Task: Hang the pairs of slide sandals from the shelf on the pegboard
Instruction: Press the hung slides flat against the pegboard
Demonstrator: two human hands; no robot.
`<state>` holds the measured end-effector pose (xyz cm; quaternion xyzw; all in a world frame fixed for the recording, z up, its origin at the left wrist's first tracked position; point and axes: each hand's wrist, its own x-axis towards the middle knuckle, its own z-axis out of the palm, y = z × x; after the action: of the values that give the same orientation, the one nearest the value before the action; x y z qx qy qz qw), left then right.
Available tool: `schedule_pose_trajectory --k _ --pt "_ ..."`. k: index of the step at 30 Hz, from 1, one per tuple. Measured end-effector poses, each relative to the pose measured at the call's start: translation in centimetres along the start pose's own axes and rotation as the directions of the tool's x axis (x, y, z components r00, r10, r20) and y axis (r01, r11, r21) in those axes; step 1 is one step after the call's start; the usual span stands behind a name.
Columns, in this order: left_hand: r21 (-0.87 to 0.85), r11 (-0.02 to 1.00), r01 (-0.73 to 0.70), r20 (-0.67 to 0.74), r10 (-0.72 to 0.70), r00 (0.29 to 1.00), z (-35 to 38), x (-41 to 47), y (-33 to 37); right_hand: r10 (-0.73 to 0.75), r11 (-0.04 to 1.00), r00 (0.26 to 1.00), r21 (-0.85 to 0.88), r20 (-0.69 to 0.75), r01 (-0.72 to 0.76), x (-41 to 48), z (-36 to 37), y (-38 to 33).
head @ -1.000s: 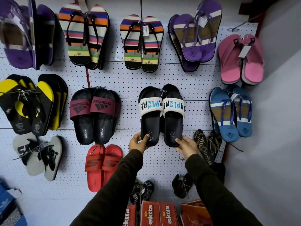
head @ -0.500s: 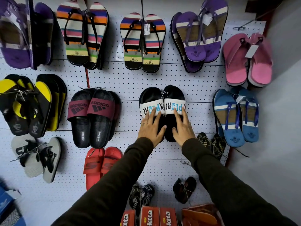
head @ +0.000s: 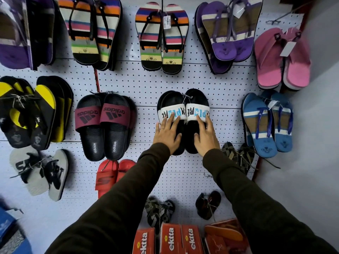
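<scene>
Both hands' fingers [head: 172,119] lie flat on the slides [head: 183,114] (white straps).

"adidas" reads on the maroon straps and black heels of the slide sandals [head: 103,125] hanging on the pegboard [head: 146,83]. The white-strapped pair [head: 183,114] shows partly covered lettering, "XPLORE". Red boxes [head: 168,241] below read "ektta".

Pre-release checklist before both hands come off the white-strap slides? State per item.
1. White-strap slides up against the pegboard: ok.
2. Tie at the pair's top caught on a peg: cannot tell, too small.
3. Left hand flat on the left slide: ok.
4. Right hand flat on the right slide: ok.
5. Pair apart from the maroon adidas slides and the blue flip-flops: ok.
6. Pair level: ok.
</scene>
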<state>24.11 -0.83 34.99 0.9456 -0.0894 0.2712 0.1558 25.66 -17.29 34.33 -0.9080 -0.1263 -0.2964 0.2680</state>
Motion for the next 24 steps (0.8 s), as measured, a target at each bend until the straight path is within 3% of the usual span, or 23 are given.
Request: schedule_pose_trajectory --k 3,6,11,15,19,24 --pt "-0.009 1.0 -0.01 -0.071 0.009 0.997 -1.3 -0.5 -1.0 0.009 0.998 0.989 0.07 -0.148 0.001 -0.5 0.6 -1.7" --pt "0.059 0.998 -0.034 -0.184 0.044 0.982 -2.9 -1.5 -3.1 -0.052 0.99 0.977 0.116 -0.205 0.077 -1.0 1.7 -4.0" --pt "0.191 0.98 0.048 -0.352 0.022 0.936 -5.8 -4.1 -9.0 -0.192 0.96 0.972 0.179 -0.135 0.215 -1.6 5.1 -8.9" --pt "0.167 0.972 0.168 -0.47 -0.072 0.88 -7.9 -6.4 -15.3 -0.274 0.936 0.961 0.219 -0.037 0.276 -1.7 8.0 -13.9" --pt "0.139 0.952 0.274 -0.45 -0.185 0.874 -9.2 -8.3 -20.6 -0.371 0.924 0.927 0.12 0.056 0.362 -1.6 10.8 -18.8" --pt "0.156 0.905 0.395 -0.278 -0.343 0.897 -8.9 -9.1 -23.8 -0.364 0.93 0.918 0.008 0.157 0.368 -1.5 13.8 -22.0"
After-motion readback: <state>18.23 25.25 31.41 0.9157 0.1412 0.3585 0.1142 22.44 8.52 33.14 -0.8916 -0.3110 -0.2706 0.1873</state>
